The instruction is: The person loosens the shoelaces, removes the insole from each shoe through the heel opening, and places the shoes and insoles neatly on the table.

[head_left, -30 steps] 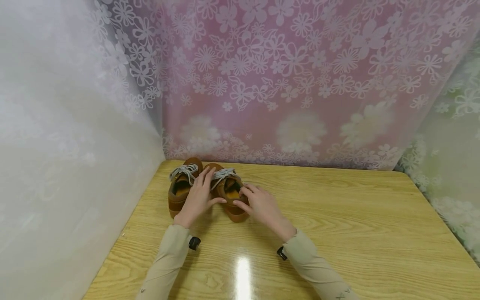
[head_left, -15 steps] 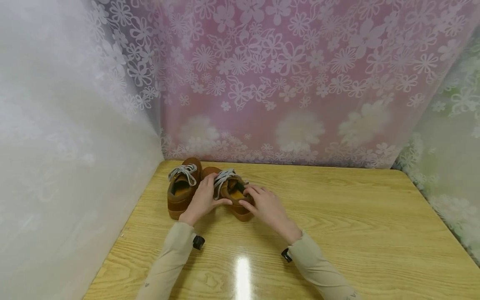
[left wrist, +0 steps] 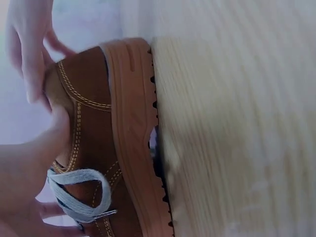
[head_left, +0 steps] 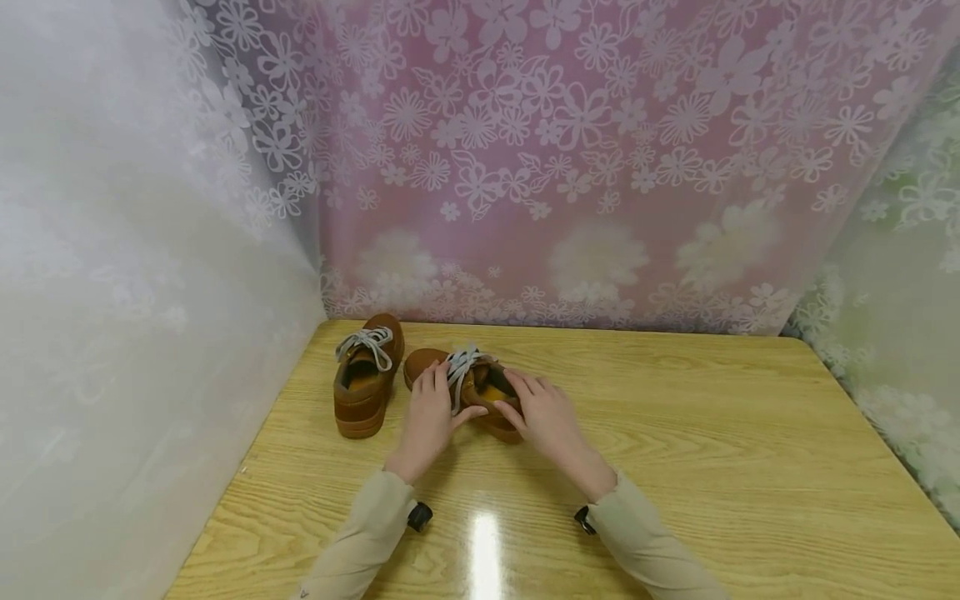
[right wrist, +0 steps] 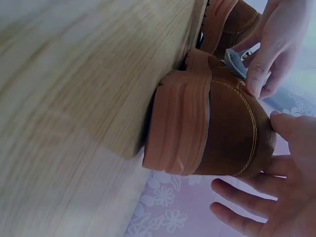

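Note:
Two brown lace-up shoes with grey laces are on the table. Both hands are at the right shoe (head_left: 424, 363), which sits angled with its toe to the far left. My left hand (head_left: 429, 421) grips its middle, the thumb at the collar (left wrist: 61, 131) and fingers over by the laces (left wrist: 81, 192). At the heel, my right hand (head_left: 553, 425) pinches the collar; in the right wrist view its thumb touches the upper (right wrist: 232, 128) and the other fingers reach around the far side. The other shoe (head_left: 360, 408) stands untouched to the left, toe away.
The wood-grain table (head_left: 712, 450) extends to the right of the shoes. A pink flowered curtain (head_left: 600, 167) hangs along its back edge, with a pale sheet (head_left: 150, 292) at the left and another flowered sheet (head_left: 915, 333) at the right.
The right shoe has moved to the right, away from the other shoe, and its toe has swung further left. Both hands have travelled with it. The left shoe has stayed put.

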Available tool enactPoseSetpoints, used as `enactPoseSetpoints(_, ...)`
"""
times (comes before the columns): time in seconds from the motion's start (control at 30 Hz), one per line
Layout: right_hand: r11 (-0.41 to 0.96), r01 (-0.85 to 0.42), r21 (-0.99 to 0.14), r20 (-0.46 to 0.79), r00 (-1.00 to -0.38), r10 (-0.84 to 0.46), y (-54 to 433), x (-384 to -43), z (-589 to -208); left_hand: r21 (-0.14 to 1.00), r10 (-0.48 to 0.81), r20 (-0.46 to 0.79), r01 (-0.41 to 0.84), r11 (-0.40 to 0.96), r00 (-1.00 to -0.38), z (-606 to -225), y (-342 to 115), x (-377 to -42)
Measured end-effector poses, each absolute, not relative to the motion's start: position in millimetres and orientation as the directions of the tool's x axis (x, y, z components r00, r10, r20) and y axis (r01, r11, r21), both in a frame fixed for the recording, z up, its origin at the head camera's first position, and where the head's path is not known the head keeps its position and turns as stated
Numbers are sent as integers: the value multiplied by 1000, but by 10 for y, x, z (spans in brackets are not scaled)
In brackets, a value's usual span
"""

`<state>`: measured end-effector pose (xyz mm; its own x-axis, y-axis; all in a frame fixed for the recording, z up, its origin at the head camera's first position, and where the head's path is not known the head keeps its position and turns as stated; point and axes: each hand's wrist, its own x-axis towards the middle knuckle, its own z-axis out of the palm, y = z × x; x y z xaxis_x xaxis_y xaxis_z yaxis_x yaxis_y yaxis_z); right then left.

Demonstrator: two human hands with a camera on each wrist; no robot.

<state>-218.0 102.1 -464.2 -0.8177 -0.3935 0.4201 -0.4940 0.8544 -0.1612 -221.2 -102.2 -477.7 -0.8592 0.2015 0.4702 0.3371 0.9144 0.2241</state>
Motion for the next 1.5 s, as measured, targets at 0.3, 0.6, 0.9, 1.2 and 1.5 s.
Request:
enactPoseSetpoints(0.3, 899, -437, -42, 464, -805, -370, 1109, -2115, -4687, 110, 255, 496, 351, 930, -830, -4717, -903, -1960)
enactPoseSetpoints(0.6, 908, -419, -12, 395, -836, -380, 1105, -2115, -4732, 468, 383, 236, 450, 761, -893, -4590, -1419, -2374)
enactPoseSetpoints(0.9, 915, -404, -7, 389, -844, -369, 1101, -2059, -4733, 501, 429, 66, 402, 767, -901, -4891, -1581, -2629)
enactPoseSetpoints(1.2, 921, -386, -54, 395, -855, -335, 1228, -2054, -4744, 496, 383, 116, 388, 777, -916, -4834, -1397, -2501)
enactPoseSetpoints(1.5, 925, -376, -51, 375, -866, -331, 1378, -1998, -4730, 511, 365, 134, 379, 771, -921, -4891, -1221, -2451)
